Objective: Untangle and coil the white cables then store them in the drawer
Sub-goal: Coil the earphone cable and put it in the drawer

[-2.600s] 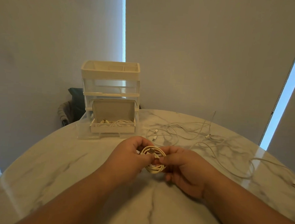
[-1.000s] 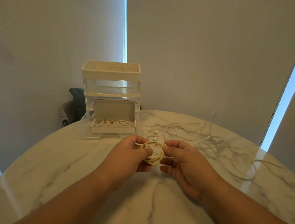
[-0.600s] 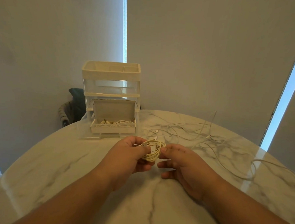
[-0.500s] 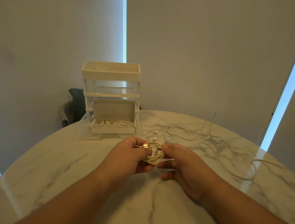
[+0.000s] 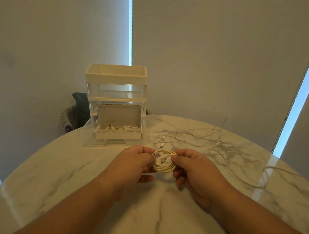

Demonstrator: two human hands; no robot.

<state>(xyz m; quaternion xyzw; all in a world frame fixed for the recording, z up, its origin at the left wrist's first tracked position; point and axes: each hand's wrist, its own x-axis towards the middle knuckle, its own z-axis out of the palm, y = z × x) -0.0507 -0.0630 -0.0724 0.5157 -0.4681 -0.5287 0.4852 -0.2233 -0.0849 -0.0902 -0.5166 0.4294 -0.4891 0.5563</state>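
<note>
A coiled white cable [image 5: 164,162] hangs between both hands just above the marble table [image 5: 59,174]. My left hand [image 5: 135,162] pinches its left side near a USB plug, and my right hand [image 5: 194,170] pinches its right side. Behind them stands a clear drawer organiser [image 5: 116,90] whose bottom drawer [image 5: 118,134] is pulled open, with a coiled white cable lying in it. Loose tangled white cables [image 5: 202,138] sprawl over the table to the right.
A long white cable [image 5: 269,175] trails to the table's right edge. A dark chair with cloth on it [image 5: 74,111] stands behind the table at the left. Grey blinds fill the background.
The coil has been turned between my fingers and raised slightly toward the drawer. My right hand has shifted from under the coil to pinching its right side.
</note>
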